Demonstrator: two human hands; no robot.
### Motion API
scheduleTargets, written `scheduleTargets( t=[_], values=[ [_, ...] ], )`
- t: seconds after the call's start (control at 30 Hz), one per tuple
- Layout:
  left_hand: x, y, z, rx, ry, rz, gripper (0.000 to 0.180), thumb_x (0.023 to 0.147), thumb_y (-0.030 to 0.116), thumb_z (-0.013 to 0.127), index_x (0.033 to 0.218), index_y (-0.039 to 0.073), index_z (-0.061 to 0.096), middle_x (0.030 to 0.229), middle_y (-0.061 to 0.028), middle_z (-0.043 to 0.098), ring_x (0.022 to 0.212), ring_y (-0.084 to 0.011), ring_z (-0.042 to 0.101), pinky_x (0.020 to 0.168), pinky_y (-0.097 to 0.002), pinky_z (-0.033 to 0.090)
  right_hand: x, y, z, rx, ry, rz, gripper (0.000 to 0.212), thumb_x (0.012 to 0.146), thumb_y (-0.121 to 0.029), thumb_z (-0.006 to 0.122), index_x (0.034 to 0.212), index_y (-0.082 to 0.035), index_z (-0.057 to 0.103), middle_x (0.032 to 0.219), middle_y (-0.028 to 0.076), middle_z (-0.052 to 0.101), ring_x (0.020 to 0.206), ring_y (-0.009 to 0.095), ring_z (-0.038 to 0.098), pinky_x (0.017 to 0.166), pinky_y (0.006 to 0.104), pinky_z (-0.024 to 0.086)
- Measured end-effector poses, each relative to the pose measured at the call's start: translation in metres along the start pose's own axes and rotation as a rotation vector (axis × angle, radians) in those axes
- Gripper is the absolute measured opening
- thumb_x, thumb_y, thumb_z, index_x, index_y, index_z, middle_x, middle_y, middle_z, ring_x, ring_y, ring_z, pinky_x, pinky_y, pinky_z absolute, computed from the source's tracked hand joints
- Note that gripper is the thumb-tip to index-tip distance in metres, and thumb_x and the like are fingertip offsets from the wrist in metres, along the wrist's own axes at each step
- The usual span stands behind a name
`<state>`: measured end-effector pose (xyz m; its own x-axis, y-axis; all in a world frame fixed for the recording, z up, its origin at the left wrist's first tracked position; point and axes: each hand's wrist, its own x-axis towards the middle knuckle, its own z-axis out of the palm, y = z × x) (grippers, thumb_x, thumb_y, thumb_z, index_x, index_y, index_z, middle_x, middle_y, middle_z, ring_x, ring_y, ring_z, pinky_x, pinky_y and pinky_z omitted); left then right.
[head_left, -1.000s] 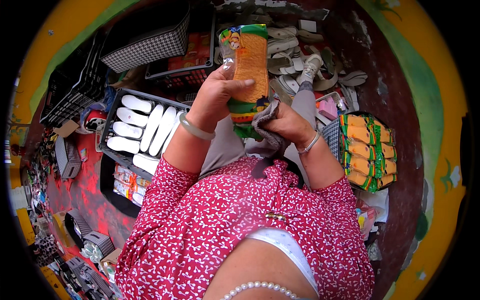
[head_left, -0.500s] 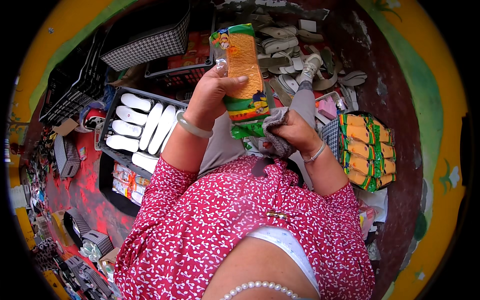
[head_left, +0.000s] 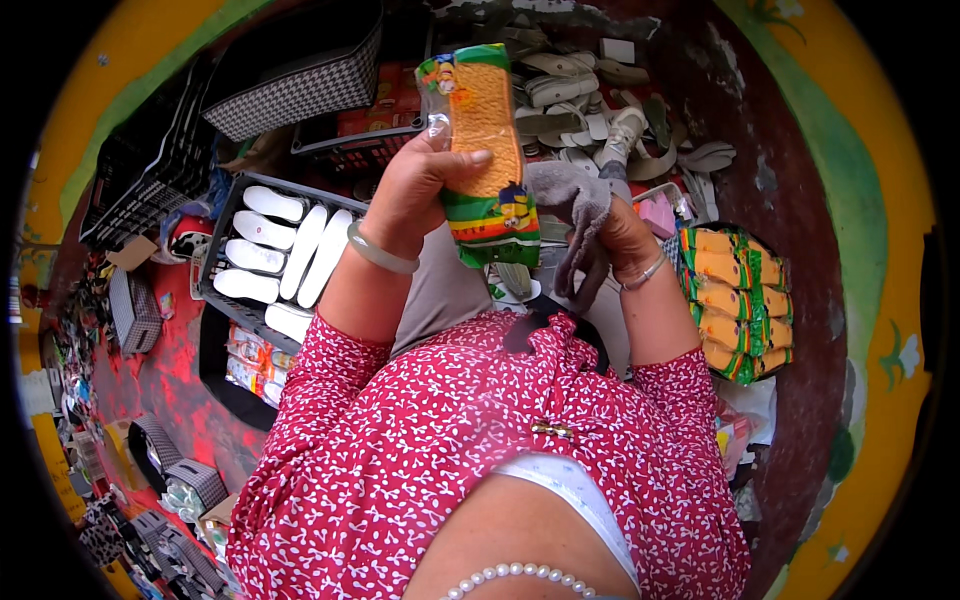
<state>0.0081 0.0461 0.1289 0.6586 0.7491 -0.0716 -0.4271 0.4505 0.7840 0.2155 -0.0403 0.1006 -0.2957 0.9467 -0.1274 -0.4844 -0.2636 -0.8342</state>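
Note:
My left hand [head_left: 420,190] is closed around a flat packet [head_left: 485,150], its thumb pressed across the front. The packet stands upright, with an orange, bumpy-textured pad under clear film and green, printed ends. Just to its right, my right hand [head_left: 628,240] grips a grey cloth [head_left: 575,200], which hangs down in folds and reaches to the packet's right edge. Most of the right hand's fingers are hidden behind the cloth. Similar orange-and-green packets [head_left: 725,300] are stacked in a basket [head_left: 660,268] to the right of my right forearm.
White insoles [head_left: 250,257] lie in a dark crate [head_left: 215,225] on the left. Houndstooth baskets [head_left: 300,95] and a black crate [head_left: 345,155] stand at the far left. Slippers and shoes [head_left: 560,90] are heaped at the far side. A small tray [head_left: 675,200] holds pink items.
My right hand has moved up and to the right with the grey cloth, which was over the packet's lower right corner. The left hand and packet have barely shifted.

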Motion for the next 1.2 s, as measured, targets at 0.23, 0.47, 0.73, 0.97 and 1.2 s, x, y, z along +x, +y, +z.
scheduleTargets(
  t=[0.23, 0.47, 0.73, 0.97, 1.2],
  values=[
    [0.002, -0.021, 0.003, 0.170, -0.014, 0.046, 0.037, 0.077, -0.004, 0.057, 0.115, -0.002, 0.054, 0.102, -0.0107, 0.063, 0.091, -0.0186, 0.062, 0.083, -0.0289, 0.048, 0.020, 0.005, 0.010, -0.271, 0.010, 0.072, 0.029, 0.079, -0.007, 0.064, 0.106, 0.002, 0.058, 0.091, 0.007, 0.063, 0.076, 0.013, 0.061, 0.066, 0.0250, 0.051],
    [0.002, -0.016, 0.001, 0.014, 0.016, 0.003, 0.038, 0.077, -0.005, 0.057, 0.115, -0.006, 0.052, 0.105, -0.0127, 0.062, 0.092, -0.0209, 0.061, 0.086, -0.0314, 0.047, 0.014, 0.014, 0.010, -0.250, 0.012, -0.024, 0.023, 0.081, -0.005, 0.063, 0.103, 0.001, 0.059, 0.091, 0.006, 0.063, 0.079, 0.013, 0.062, 0.069, 0.0250, 0.051],
    [0.000, -0.012, 0.003, 0.000, -0.002, -0.063, 0.037, 0.077, -0.006, 0.055, 0.114, -0.006, 0.052, 0.104, -0.0141, 0.061, 0.092, -0.0218, 0.061, 0.086, -0.0327, 0.048, 0.005, 0.014, -0.004, -0.239, -0.016, 0.010, 0.022, 0.076, -0.003, 0.065, 0.097, 0.000, 0.061, 0.087, 0.004, 0.063, 0.080, 0.011, 0.060, 0.072, 0.0244, 0.049],
    [0.002, -0.008, -0.007, 0.023, 0.010, 0.041, 0.036, 0.079, -0.005, 0.053, 0.115, -0.005, 0.051, 0.106, -0.0139, 0.060, 0.094, -0.0225, 0.061, 0.085, -0.0336, 0.048, -0.008, 0.008, -0.019, -0.201, -0.010, -0.022, 0.024, 0.076, -0.006, 0.066, 0.099, -0.002, 0.059, 0.091, 0.003, 0.063, 0.082, 0.012, 0.059, 0.076, 0.0256, 0.048],
    [0.002, 0.007, -0.002, 0.031, 0.047, 0.153, 0.037, 0.079, -0.004, 0.055, 0.115, -0.004, 0.050, 0.104, -0.0132, 0.061, 0.094, -0.0225, 0.061, 0.085, -0.0340, 0.049, 0.004, 0.001, -0.020, -0.141, 0.110, -0.076, 0.043, 0.085, -0.025, 0.062, 0.119, -0.002, 0.049, 0.095, 0.007, 0.061, 0.082, 0.013, 0.060, 0.073, 0.0259, 0.049]
  ],
)
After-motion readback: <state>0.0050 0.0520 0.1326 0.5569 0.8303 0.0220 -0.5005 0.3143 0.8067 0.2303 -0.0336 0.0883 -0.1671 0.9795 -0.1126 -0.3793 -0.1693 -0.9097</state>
